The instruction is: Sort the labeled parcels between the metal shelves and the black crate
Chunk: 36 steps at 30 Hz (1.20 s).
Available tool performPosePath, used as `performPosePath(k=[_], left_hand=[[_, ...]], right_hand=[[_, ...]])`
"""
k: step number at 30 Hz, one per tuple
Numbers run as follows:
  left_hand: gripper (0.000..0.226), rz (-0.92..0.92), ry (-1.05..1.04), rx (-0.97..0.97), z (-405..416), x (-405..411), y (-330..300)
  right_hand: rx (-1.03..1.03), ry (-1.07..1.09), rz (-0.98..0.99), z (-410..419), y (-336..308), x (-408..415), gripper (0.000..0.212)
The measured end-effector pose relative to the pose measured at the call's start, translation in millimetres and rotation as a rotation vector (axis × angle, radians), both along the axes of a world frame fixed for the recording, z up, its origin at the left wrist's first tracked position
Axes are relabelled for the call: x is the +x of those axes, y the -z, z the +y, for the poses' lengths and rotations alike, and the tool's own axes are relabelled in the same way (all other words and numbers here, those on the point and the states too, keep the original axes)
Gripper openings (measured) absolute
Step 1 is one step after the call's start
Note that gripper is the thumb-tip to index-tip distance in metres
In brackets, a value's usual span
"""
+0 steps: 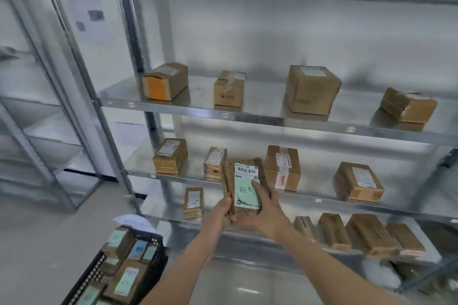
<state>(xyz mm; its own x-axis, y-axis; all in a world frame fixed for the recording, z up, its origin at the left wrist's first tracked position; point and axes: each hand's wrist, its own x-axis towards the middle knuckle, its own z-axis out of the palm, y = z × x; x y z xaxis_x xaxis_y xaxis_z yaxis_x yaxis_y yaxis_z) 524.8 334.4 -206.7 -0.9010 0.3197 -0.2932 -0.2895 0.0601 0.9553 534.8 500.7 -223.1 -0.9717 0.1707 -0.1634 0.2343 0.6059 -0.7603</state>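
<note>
A flat brown parcel (244,168) with a white barcode label and a green handwritten note is held up in front of the metal shelves (272,120). My left hand (220,210) grips its lower left edge. My right hand (266,208) holds its lower right side, thumb pressed on the green note. The black crate (99,265) stands on the floor at lower left, filled with several labeled parcels. Several brown cardboard parcels sit spaced out on three shelf levels behind the held parcel.
A second metal rack (37,131) stands to the left, beside the white wall with papers stuck on it. A white paper (133,221) lies on the crate's far edge. Grey floor lies between the crate and the left rack.
</note>
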Motion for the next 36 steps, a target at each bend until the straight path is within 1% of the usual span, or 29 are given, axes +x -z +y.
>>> performPosePath(k=[4,5,7,8,10,12,15,19,24,28,31,34,36], left_hand=[[0.023,0.045,-0.043,-0.105,-107.3,-4.3,-16.4],[0.030,0.076,-0.061,-0.165,-138.3,-6.9,-16.4],[0.050,0.119,-0.118,-0.277,-207.0,-11.4,-11.2],[0.055,0.145,-0.143,-0.323,-236.9,-12.5,-9.6],[0.050,0.189,-0.201,-0.426,-306.1,-13.5,-8.1],[0.050,0.235,-0.232,-0.535,-366.2,-15.3,-5.6],[0.057,0.276,-0.229,-0.684,-436.0,-20.1,-2.5],[0.059,0.252,-0.251,-0.745,-498.8,-35.3,10.6],[0.057,0.219,-0.245,-0.846,-556.6,-78.7,52.4],[0.058,0.154,-0.216,-0.917,-590.2,-134.1,101.8],[0.057,0.078,-0.145,-0.966,-607.0,-180.3,144.7],[0.055,0.017,-0.076,-0.963,-615.7,-218.7,195.3],[0.054,-0.014,-0.056,-0.929,-614.9,-239.3,230.3]], right_hand=[[0.054,-0.063,0.005,-99.3,-17.1,-17.3,0.126],[0.060,-0.078,0.008,-124.8,-22.8,-22.4,0.125],[0.080,-0.105,0.005,-177.9,-31.9,-32.2,0.126],[0.080,-0.119,0.003,-198.7,-35.2,-36.1,0.128],[0.091,-0.147,0.010,-247.8,-40.3,-44.5,0.128],[0.096,-0.185,0.012,-293.1,-46.8,-50.4,0.124],[0.093,-0.250,0.009,-355.3,-51.1,-59.8,0.120],[0.118,-0.286,-0.038,-419.1,-36.6,-84.3,0.127],[0.135,-0.324,-0.085,-472.5,12.0,-132.4,0.123],[0.109,-0.314,-0.145,-502.3,73.1,-179.2,0.121],[0.089,-0.281,-0.202,-520.3,127.5,-215.3,0.122],[0.049,-0.200,-0.284,-535.9,182.0,-243.0,0.123],[0.056,-0.155,-0.330,-542.5,215.3,-257.8,0.120]])
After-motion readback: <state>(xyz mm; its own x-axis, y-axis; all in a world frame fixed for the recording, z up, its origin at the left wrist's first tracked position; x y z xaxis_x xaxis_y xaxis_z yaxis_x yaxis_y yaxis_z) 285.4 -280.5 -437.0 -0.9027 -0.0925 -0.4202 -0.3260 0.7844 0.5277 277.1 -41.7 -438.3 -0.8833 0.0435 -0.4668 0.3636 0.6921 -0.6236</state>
